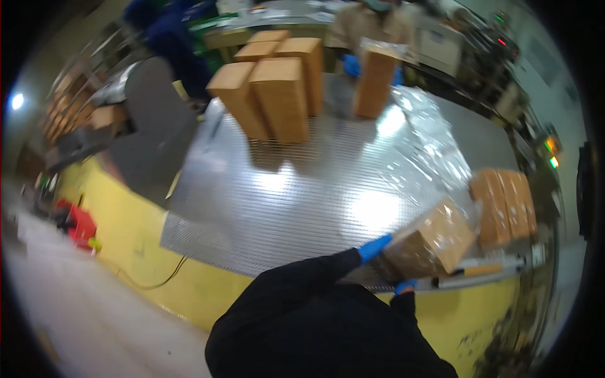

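Note:
At the table's near right edge I hold a tilted brown block in a clear plastic bag (449,238). My left hand (375,247), gloved in blue, presses on the left side of this bagged block. Lower down, my right hand (406,287), also in a blue glove, is at the block's near bottom edge; its fingers are mostly hidden. To the right stand several similar wrapped brown blocks (495,208), side by side. A heap of clear plastic bags (428,138) lies just beyond the held block.
Several unwrapped brown blocks (280,94) stand at the back of the ridged metal table (252,208). Across it, a co-worker in blue gloves (351,65) holds another block (376,82) with plastic on top. A grey machine (157,120) flanks the left side.

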The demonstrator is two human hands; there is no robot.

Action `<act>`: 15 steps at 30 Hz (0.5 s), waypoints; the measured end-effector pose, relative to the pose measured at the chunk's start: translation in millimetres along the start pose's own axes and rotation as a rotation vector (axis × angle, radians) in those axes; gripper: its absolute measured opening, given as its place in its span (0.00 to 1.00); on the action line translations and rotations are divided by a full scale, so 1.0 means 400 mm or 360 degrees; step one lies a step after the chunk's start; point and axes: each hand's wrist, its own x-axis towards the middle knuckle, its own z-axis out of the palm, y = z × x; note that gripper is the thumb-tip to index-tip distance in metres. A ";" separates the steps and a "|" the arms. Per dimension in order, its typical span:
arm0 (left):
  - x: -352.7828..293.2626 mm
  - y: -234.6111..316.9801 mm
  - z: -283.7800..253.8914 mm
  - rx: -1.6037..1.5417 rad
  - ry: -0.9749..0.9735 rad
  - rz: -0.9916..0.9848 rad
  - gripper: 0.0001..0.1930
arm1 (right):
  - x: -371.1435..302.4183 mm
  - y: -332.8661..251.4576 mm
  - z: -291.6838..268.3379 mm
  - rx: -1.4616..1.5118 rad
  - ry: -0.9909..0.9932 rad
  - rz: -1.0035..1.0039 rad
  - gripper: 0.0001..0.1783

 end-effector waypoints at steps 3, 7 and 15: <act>-0.063 0.064 0.064 -0.0100 0.0073 -0.0087 0.27 | -0.010 -0.011 0.031 -0.0143 -0.0021 0.0056 0.23; -0.100 0.064 0.074 -0.0107 -0.0013 0.0161 0.27 | -0.050 -0.055 0.105 -0.0315 -0.0116 0.0084 0.22; 0.000 -0.109 -0.062 -0.0280 -0.0014 0.0205 0.24 | -0.099 -0.112 0.236 -0.0589 -0.0448 0.0070 0.21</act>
